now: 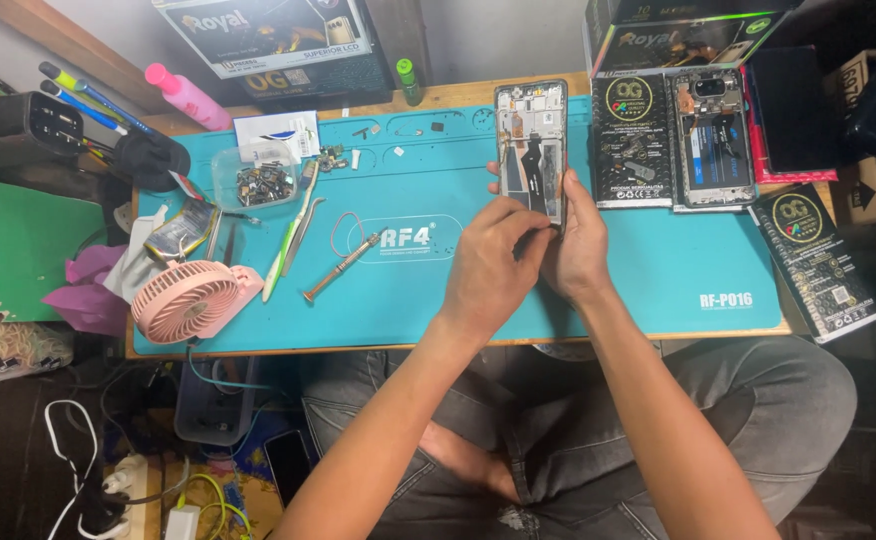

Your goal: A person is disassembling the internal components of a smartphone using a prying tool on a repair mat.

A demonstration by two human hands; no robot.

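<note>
Above the middle of the teal work mat (598, 280), you are holding an opened phone frame (531, 150) upright, its bare inner side facing you; your right hand (580, 245) is closed around its lower right edge from behind, while your left hand (488, 268) is curling in at the bottom end with thumb and fingertips pinched together on something too small to make out. Because you are carrying the frame in the air rather than resting it on the mat, a slip of the right hand's grip is the main risk: the frame would likely be falling onto the mat or off the near edge toward your lap. Your left fingertips are pressing right where thin parts are lying exposed, so too hard a pull or a sideways tug could be tearing or bending something inside. Whatever small piece you are pinching could also be dropping and getting lost among the loose bits near the clear parts dish (256, 180). A second opened phone (713, 140) is lying just to the right beside a black packet (630, 140), close enough for your right elbow to be nudging it. A screwdriver (341, 265) and tweezers (303, 222) are lying well apart on the left, beside a pink fan (190, 300).
</note>
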